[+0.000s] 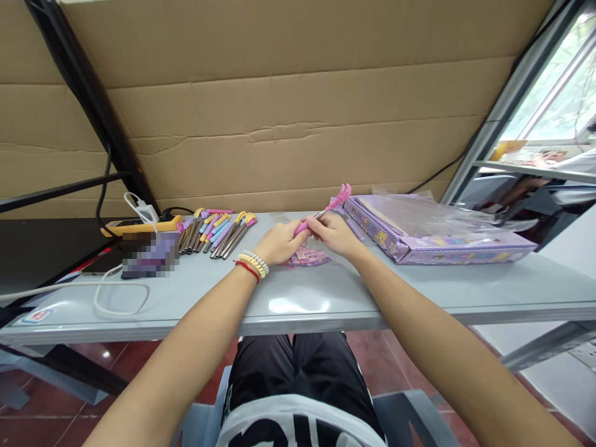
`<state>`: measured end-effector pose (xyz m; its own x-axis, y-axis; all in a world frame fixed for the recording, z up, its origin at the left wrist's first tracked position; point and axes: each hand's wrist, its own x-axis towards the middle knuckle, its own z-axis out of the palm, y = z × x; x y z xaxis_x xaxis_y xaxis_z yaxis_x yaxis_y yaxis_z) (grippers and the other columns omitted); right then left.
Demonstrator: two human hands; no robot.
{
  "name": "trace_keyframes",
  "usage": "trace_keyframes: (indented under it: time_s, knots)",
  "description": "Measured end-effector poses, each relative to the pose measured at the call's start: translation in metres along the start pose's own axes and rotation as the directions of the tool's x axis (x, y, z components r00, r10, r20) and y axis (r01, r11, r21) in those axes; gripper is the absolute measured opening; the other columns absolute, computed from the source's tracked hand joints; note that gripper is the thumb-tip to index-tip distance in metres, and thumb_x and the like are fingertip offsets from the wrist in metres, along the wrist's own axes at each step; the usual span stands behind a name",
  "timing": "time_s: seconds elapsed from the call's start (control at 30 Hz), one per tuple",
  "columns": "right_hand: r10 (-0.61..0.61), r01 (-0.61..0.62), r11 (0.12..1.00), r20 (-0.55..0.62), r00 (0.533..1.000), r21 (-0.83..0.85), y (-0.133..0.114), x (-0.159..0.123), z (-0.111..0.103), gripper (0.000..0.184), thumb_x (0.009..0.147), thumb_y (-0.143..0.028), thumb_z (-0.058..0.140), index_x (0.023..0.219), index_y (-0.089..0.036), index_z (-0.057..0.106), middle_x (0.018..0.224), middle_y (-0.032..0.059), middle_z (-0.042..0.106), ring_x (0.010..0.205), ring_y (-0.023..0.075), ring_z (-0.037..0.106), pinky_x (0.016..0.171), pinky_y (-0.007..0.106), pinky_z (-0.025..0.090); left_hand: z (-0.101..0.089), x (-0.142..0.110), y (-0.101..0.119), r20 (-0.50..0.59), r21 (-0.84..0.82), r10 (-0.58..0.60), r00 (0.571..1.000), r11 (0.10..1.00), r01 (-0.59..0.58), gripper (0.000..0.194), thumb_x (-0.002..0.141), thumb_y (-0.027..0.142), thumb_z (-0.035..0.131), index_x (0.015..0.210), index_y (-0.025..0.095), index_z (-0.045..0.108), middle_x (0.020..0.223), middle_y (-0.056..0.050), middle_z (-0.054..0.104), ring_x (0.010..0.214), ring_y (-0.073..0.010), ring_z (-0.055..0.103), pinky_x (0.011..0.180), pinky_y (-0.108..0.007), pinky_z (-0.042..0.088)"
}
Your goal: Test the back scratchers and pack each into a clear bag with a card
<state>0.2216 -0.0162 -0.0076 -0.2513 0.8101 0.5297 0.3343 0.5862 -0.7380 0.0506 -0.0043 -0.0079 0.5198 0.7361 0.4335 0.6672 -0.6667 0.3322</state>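
Both hands meet over the grey table (pixel 326 298) and grip one pink back scratcher (pixel 333 203) with a metal shaft and a claw-shaped pink head pointing up to the right. My left hand (pixel 279 242) is closed round its pink handle end; bead bracelets sit on that wrist. My right hand (pixel 333 234) pinches the shaft just beyond. Under the hands lie small pink printed packets (pixel 307 256).
A row of several more scratchers (pixel 214 231) with coloured handles lies to the left. A purple printed box (pixel 437 236) under clear plastic sits to the right. A phone on a yellow power strip (pixel 139 225) and a white cable (pixel 121 298) lie at left. Cardboard lines the back.
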Motion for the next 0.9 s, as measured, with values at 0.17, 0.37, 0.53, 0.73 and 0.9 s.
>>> trace_keyframes:
  time_s: [0.17,0.37,0.53,0.73,0.9]
  knots:
    - [0.177,-0.136,0.909,-0.07,0.982,0.395,-0.003,0.005,0.003,0.051,0.07,-0.069,0.059,0.07,-0.019,0.051,0.049,-0.0033,0.047,0.041,0.0088,0.039,0.039,0.022,0.026,-0.003,-0.002,0.003,-0.045,-0.182,0.079,0.996,0.98,-0.086,0.04,0.094,0.047,0.031,0.078,0.019,0.055,0.064,0.0,0.057,0.058,-0.0141,0.05,0.057,-0.026,0.034]
    - [0.377,-0.252,0.867,-0.236,0.895,0.43,0.002,0.009,-0.018,0.04,0.081,-0.058,0.052,0.069,-0.022,0.042,0.046,-0.0048,0.045,0.038,0.0099,0.041,0.04,0.023,0.032,-0.008,-0.002,0.004,-0.063,-0.142,0.056,0.996,0.988,-0.064,0.021,0.083,0.033,0.047,0.076,0.018,0.06,0.064,0.0,0.059,0.06,-0.0138,0.05,0.058,-0.026,0.035]
    - [0.363,-0.424,0.85,-0.237,0.901,-0.313,0.014,0.006,-0.025,0.038,0.084,-0.043,0.054,0.056,-0.02,0.044,0.046,-0.0012,0.044,0.041,0.0101,0.037,0.044,0.025,0.025,-0.006,-0.005,0.004,0.157,-0.027,0.12,0.98,0.993,-0.117,0.023,0.068,0.037,0.065,0.083,0.02,0.067,0.068,-0.001,0.063,0.062,-0.0155,0.054,0.055,-0.025,0.033]
    - [0.466,-0.436,0.697,-0.102,0.879,-0.569,0.01,0.002,-0.018,0.042,0.077,-0.048,0.06,0.049,-0.02,0.046,0.044,0.0041,0.052,0.04,0.0131,0.045,0.044,0.027,0.029,-0.004,-0.004,0.002,0.182,0.0,0.113,0.977,0.993,-0.115,0.015,0.078,0.025,0.056,0.075,0.021,0.069,0.063,-0.001,0.065,0.06,-0.0145,0.057,0.059,-0.024,0.036]
    - [0.599,-0.594,0.8,0.041,0.8,-0.084,-0.001,0.0,-0.019,0.038,0.075,-0.053,0.065,0.068,-0.018,0.05,0.053,0.0073,0.064,0.031,0.0097,0.041,0.033,0.025,0.025,-0.005,-0.002,0.002,0.022,-0.015,0.063,0.998,0.998,-0.063,0.017,0.082,0.027,0.054,0.084,0.021,0.07,0.066,-0.002,0.068,0.06,-0.014,0.058,0.06,-0.024,0.038]
